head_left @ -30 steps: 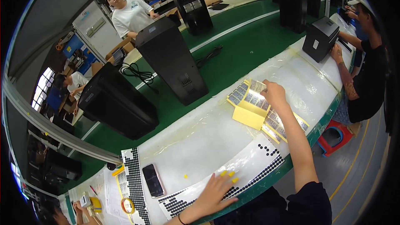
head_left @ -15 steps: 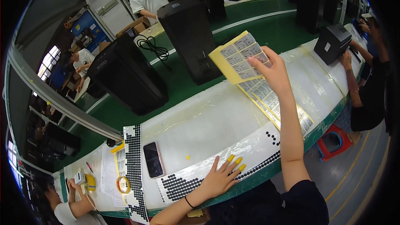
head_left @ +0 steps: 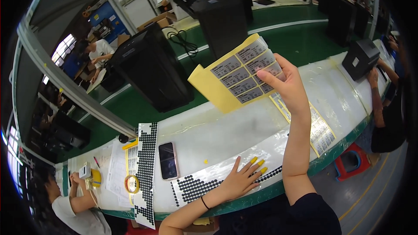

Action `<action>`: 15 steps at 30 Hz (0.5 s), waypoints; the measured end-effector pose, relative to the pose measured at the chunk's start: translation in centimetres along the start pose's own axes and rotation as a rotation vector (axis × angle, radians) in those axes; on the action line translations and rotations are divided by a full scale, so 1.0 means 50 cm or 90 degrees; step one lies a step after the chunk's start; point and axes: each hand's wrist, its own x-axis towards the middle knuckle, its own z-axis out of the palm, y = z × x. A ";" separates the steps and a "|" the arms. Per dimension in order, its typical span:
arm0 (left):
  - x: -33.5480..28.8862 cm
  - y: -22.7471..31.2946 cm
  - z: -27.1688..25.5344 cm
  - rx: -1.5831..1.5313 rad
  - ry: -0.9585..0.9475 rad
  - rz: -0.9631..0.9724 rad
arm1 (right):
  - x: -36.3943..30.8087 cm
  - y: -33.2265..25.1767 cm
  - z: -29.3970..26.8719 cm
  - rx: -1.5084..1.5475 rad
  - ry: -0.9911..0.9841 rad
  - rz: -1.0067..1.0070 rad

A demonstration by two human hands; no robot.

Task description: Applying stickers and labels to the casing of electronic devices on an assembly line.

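My right hand (head_left: 287, 85) is raised over the workbench, thumb on top, gripping a sheet of stickers (head_left: 246, 72) with silver printed labels on yellow backing. Part of its backing, at the left, is bare. My left hand (head_left: 239, 180) lies flat with fingers spread on a white sheet of round black stickers (head_left: 198, 189). Yellow covers sit on three of its fingertips. More silver label sheets (head_left: 321, 132) lie on the bench beyond my right forearm.
Left of my left hand are a phone (head_left: 168, 161), a second sheet of black dots (head_left: 146, 169) and a tape roll (head_left: 131, 184). Tall black machines (head_left: 150, 67) stand on the green conveyor (head_left: 270, 43). Co-workers sit at both sides; a red stool (head_left: 350, 163) is at right.
My right hand has brought the sticker sheet nearer and turned it, so more bare yellow backing shows at its left. My left hand stays flat. The whole view has shifted somewhat.
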 end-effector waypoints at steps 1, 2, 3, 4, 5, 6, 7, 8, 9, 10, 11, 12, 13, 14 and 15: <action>0.003 -0.003 -0.005 -0.065 0.006 -0.003 | 0.004 0.004 0.001 0.014 -0.006 -0.003; 0.002 -0.012 -0.015 -0.062 0.012 -0.019 | 0.007 0.006 0.001 0.022 -0.022 -0.002; 0.000 -0.034 -0.042 -0.090 0.076 -0.049 | 0.011 0.009 -0.001 0.040 -0.017 -0.020; -0.007 -0.056 -0.066 -0.122 0.139 -0.077 | 0.012 0.011 -0.006 0.056 -0.009 -0.035; -0.028 -0.087 -0.085 -0.054 0.220 -0.145 | 0.014 0.011 -0.004 0.063 -0.023 -0.029; -0.049 -0.118 -0.115 -0.015 0.276 -0.221 | 0.014 0.002 -0.007 0.069 -0.001 -0.050; -0.073 -0.141 -0.143 0.092 0.308 -0.351 | 0.013 -0.001 -0.004 0.074 0.022 -0.065; -0.092 -0.159 -0.160 0.198 0.337 -0.478 | 0.008 -0.002 -0.003 0.075 0.012 -0.057; -0.113 -0.177 -0.166 0.259 0.343 -0.553 | 0.004 -0.004 -0.001 0.079 0.033 -0.067; -0.150 -0.197 -0.158 0.318 0.322 -0.609 | 0.008 0.007 0.004 0.097 0.050 -0.074; -0.178 -0.207 -0.143 0.326 0.315 -0.633 | 0.015 0.018 0.007 0.113 0.035 -0.062; -0.189 -0.216 -0.139 0.284 0.299 -0.672 | 0.018 0.021 0.009 0.089 0.039 -0.051; -0.198 -0.224 -0.134 0.242 0.283 -0.710 | 0.021 0.022 0.012 0.064 0.044 -0.039; -0.206 -0.232 -0.129 0.258 0.302 -0.707 | 0.021 0.022 0.019 0.059 0.035 -0.031; -0.206 -0.234 -0.131 0.257 0.297 -0.716 | 0.023 0.024 0.022 0.061 0.030 -0.024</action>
